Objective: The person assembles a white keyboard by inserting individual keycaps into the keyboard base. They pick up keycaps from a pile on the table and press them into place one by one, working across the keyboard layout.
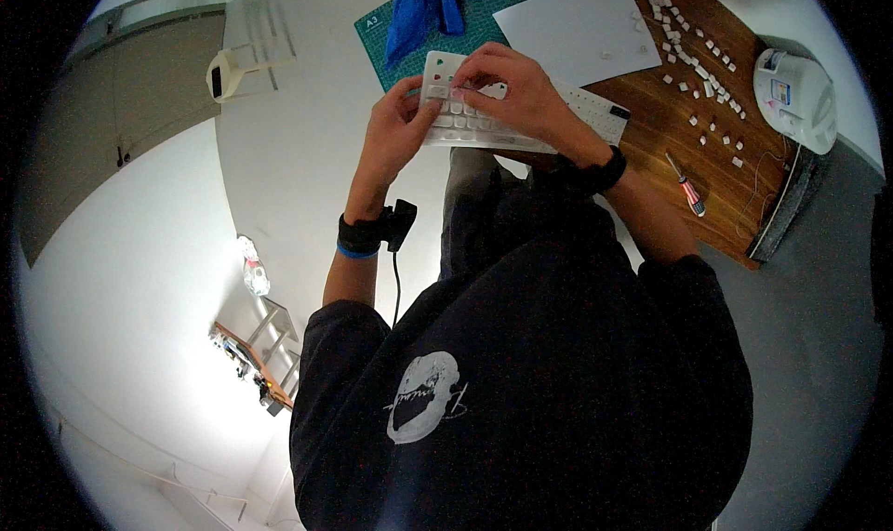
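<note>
A white keyboard (456,133) is in front of me at the table's near edge, several keys showing in its left half and heart-shaped holes at its upper left corner. My left hand (395,126) grips its left end, the thumb on the front. Over the keys, my right hand (512,89) has its thumb and fingertips pinched together; whatever they hold is too small to make out. Beyond the right wrist, a white section with a dark panel (619,112) shows; the arm hides whether it joins the keyboard.
Loose white keycaps (707,83) lie scattered across the brown wooden table (651,145). A screwdriver (686,187) rests near the right. Farther back are white paper (586,31), a green cutting mat (377,43) and blue cloth (433,6). A white rounded container (795,99) stands at the right edge.
</note>
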`<action>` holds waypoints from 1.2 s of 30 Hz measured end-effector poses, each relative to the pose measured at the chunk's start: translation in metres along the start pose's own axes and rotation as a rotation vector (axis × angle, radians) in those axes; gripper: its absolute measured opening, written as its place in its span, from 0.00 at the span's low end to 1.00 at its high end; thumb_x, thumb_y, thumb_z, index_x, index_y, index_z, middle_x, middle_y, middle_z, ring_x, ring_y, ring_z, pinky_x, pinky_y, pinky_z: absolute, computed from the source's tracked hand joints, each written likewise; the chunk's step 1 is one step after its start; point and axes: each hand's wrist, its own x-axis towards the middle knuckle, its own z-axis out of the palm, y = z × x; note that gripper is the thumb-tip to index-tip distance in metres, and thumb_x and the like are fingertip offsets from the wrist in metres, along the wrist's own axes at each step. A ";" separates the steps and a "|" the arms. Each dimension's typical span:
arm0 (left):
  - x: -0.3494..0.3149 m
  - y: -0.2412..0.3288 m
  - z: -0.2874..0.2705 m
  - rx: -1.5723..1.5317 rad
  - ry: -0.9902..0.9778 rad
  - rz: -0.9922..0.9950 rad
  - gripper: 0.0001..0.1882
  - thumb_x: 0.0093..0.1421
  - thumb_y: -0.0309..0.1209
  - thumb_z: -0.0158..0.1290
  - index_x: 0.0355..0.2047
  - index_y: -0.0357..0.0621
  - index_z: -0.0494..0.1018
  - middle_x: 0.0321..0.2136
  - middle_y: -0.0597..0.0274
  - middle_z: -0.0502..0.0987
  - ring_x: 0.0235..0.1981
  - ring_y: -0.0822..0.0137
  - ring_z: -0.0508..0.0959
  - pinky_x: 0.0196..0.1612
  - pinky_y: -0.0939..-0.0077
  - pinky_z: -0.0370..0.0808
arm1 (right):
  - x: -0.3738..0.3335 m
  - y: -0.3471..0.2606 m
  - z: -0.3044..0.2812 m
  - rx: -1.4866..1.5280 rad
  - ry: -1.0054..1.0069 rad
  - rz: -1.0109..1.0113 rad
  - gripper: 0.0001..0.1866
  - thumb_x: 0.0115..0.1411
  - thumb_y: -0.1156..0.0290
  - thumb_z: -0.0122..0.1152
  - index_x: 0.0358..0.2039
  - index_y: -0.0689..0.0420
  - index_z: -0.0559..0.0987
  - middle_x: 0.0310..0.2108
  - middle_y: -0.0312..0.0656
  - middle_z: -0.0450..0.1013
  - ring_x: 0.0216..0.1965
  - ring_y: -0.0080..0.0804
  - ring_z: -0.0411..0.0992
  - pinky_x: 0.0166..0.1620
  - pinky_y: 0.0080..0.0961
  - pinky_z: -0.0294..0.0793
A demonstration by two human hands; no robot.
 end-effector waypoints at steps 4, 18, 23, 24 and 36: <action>0.000 0.005 -0.001 0.009 -0.012 -0.015 0.20 0.71 0.32 0.54 0.60 0.37 0.69 0.44 0.53 0.83 0.42 0.69 0.81 0.43 0.75 0.79 | 0.007 -0.010 0.008 -0.067 0.052 -0.047 0.13 0.61 0.72 0.69 0.46 0.56 0.80 0.46 0.40 0.74 0.46 0.30 0.78 0.49 0.26 0.82; 0.002 -0.002 -0.004 0.036 -0.041 0.039 0.18 0.71 0.31 0.54 0.57 0.37 0.72 0.40 0.58 0.83 0.39 0.74 0.80 0.39 0.78 0.77 | 0.014 -0.004 0.023 -0.169 0.136 -0.131 0.14 0.57 0.71 0.71 0.44 0.58 0.82 0.42 0.44 0.75 0.41 0.40 0.79 0.48 0.31 0.81; 0.001 -0.002 -0.003 0.079 -0.004 0.053 0.17 0.70 0.32 0.55 0.56 0.37 0.73 0.39 0.58 0.84 0.38 0.73 0.80 0.40 0.77 0.77 | 0.013 -0.006 0.025 -0.128 0.136 -0.084 0.14 0.57 0.70 0.72 0.43 0.58 0.81 0.39 0.44 0.76 0.40 0.38 0.80 0.46 0.32 0.81; 0.001 0.004 -0.003 0.103 -0.008 0.029 0.18 0.70 0.32 0.55 0.57 0.38 0.73 0.39 0.58 0.84 0.38 0.73 0.81 0.40 0.76 0.77 | 0.013 -0.006 0.025 -0.129 0.142 -0.078 0.14 0.57 0.70 0.72 0.43 0.58 0.81 0.39 0.44 0.76 0.40 0.38 0.80 0.46 0.32 0.81; 0.002 0.003 -0.002 0.074 0.007 -0.001 0.20 0.70 0.35 0.55 0.57 0.35 0.72 0.40 0.55 0.84 0.40 0.71 0.82 0.43 0.74 0.78 | 0.018 -0.004 0.020 -0.111 0.070 0.017 0.12 0.60 0.71 0.70 0.44 0.56 0.81 0.39 0.38 0.76 0.38 0.28 0.76 0.43 0.25 0.79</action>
